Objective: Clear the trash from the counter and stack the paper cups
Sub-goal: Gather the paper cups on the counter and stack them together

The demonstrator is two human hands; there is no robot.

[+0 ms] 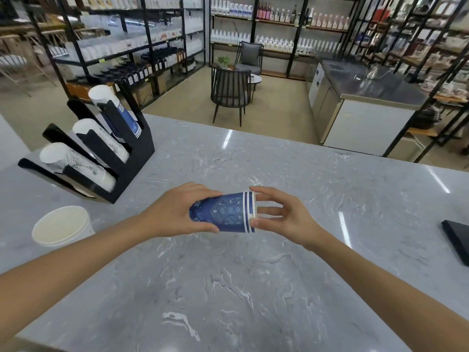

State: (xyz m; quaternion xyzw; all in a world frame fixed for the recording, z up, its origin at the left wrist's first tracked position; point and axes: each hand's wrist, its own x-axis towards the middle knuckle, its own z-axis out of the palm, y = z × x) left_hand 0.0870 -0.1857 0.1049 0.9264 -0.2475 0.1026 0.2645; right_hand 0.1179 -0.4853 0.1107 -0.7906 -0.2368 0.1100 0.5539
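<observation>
A blue patterned paper cup [225, 212] with white rim stripes is held on its side above the grey marble counter [228, 288]. My left hand [177, 212] grips its base end, thumb below and fingers over the top. My right hand [276, 214] holds the rim end, fingertips at the mouth. At the counter's left edge a white paper cup [61, 226] stands upright and open. Behind it, a black cup holder [134, 153] carries three slanted stacks of paper cups, the rear stack blue and white.
A dark flat object [456, 240] lies at the counter's right edge. Beyond the counter stand black chairs [229, 92], a small round table, a steel worktop unit [365, 97] and shelves of bottles.
</observation>
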